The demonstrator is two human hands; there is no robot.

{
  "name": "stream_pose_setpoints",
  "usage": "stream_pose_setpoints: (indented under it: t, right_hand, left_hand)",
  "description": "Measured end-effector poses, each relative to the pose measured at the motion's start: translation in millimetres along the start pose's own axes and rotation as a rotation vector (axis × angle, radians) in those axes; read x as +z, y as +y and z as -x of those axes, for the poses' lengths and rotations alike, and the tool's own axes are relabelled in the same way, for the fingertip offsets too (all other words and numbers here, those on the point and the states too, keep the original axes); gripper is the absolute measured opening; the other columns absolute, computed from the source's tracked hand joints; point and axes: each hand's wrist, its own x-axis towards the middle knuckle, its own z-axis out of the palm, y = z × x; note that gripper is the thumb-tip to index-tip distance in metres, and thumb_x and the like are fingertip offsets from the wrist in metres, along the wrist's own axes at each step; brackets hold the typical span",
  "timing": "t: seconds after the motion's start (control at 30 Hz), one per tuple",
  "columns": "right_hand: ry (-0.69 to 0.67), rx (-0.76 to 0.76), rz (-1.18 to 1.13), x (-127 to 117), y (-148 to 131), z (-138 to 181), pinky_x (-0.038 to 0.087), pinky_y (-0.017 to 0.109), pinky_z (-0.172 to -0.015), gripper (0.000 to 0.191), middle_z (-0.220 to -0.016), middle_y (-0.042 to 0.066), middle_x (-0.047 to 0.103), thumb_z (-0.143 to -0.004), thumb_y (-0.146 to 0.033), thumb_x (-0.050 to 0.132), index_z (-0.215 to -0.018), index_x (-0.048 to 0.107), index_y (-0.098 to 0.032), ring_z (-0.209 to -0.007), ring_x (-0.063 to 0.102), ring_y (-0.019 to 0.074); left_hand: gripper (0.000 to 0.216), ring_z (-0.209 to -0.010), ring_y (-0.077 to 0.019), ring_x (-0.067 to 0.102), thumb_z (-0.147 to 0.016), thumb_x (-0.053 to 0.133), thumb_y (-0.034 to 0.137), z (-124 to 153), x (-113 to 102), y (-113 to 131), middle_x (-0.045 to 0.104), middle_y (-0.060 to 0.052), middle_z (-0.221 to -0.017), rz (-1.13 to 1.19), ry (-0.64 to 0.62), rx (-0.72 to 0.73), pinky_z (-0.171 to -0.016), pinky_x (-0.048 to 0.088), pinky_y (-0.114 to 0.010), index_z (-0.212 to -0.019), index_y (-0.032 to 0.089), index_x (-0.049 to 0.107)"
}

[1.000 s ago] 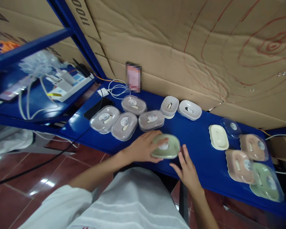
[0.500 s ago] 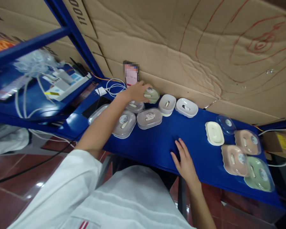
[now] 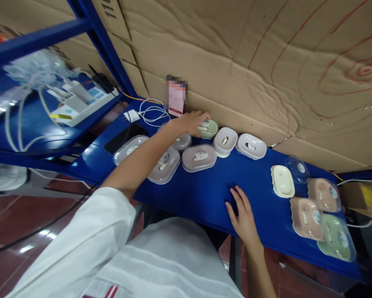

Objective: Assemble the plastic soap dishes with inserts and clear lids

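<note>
My left hand (image 3: 192,123) reaches across to the back of the table, its fingers curled over the left side of a pale green soap dish (image 3: 210,130) with a clear lid. Just right of that dish are two white soap dishes (image 3: 225,142). Under and beside my left forearm sit several greyish soap dishes (image 3: 199,158) with clear lids, some partly hidden by the arm. My right hand (image 3: 243,217) rests near the table's front edge with fingers apart, holding nothing. The nearest dishes to its right are a lidless cream one (image 3: 282,182) and pinkish lidded ones (image 3: 307,219).
A phone (image 3: 176,97) leans on the cardboard wall (image 3: 217,62) behind the table. A charger cable (image 3: 151,111) and a dark flat object (image 3: 124,138) lie at the left. A loose clear lid (image 3: 298,169) and another green dish (image 3: 336,238) are on the right.
The camera view has shifted slightly. My left hand and the green soap dish have moved a little to the right, closer to the white dishes. The phone's screen looks different. My right hand stays open.
</note>
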Motion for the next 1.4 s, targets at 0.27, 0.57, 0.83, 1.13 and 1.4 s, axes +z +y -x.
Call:
stream_pose_setpoints:
  t: [0.27, 0.57, 0.83, 1.13, 1.4]
  right_hand:
    - [0.225, 0.085, 0.295, -49.0, 46.9, -40.3, 0.036, 0.065, -0.127, 0.065, -0.173, 0.023, 0.038, -0.107, -0.042, 0.060, -0.167, 0.040, -0.025, -0.161, 0.037, 0.0419]
    - [0.195, 0.189, 0.340, -44.6, 87.6, -64.9, 0.046, 0.055, -0.118, 0.052, -0.152, 0.026, 0.061, -0.111, -0.048, 0.049, -0.151, 0.060, -0.017, -0.143, 0.059, 0.0393]
    - [-0.071, -0.139, 0.136, -1.0, -15.5, -36.0, 0.048, 0.051, -0.121, 0.046, -0.152, 0.009, 0.067, -0.111, -0.030, 0.052, -0.157, 0.055, -0.028, -0.142, 0.062, 0.0273]
    - [0.035, -0.184, 0.124, -35.6, -0.1, -47.8, 0.050, 0.055, -0.117, 0.039, -0.149, 0.009, 0.069, -0.110, -0.027, 0.054, -0.148, 0.064, -0.029, -0.137, 0.066, 0.0290]
    - [-0.140, -0.176, 0.337, -42.2, 39.5, -112.3, 0.057, 0.053, -0.103, 0.041, -0.130, 0.014, 0.077, -0.113, -0.039, 0.045, -0.139, 0.071, -0.021, -0.120, 0.072, 0.0326]
  left_hand:
    - [0.076, -0.152, -0.0393, 0.048, -0.096, 0.075, 0.027, 63.8, -20.1, 37.6, 0.038, -0.019, -0.170, -0.117, 0.145, 0.054, -0.123, 0.040, -0.053, -0.163, 0.024, 0.040]
    - [0.031, -0.132, -0.0262, 0.065, -0.109, 0.058, 0.028, 209.6, 91.4, 125.9, 0.066, -0.011, -0.146, 0.223, 0.356, 0.394, -0.112, 0.056, -0.043, -0.138, 0.023, 0.067]
    - [0.039, -0.140, -0.0300, 0.061, -0.106, 0.057, 0.020, 222.9, 135.0, 138.1, 0.063, -0.015, -0.151, 0.288, 0.385, 0.243, -0.115, 0.057, -0.049, -0.144, 0.021, 0.063]
    - [0.026, -0.139, -0.0292, 0.061, -0.108, 0.058, 0.023, 212.6, 118.8, 117.4, 0.065, -0.012, -0.151, 0.093, 0.321, 0.388, -0.120, 0.047, -0.051, -0.132, 0.019, 0.069]
    - [0.024, -0.144, -0.0291, 0.056, -0.110, 0.056, 0.024, 228.3, 130.9, 120.3, 0.065, -0.007, -0.153, 0.156, 0.381, 0.218, -0.130, 0.025, -0.062, -0.131, 0.025, 0.069]
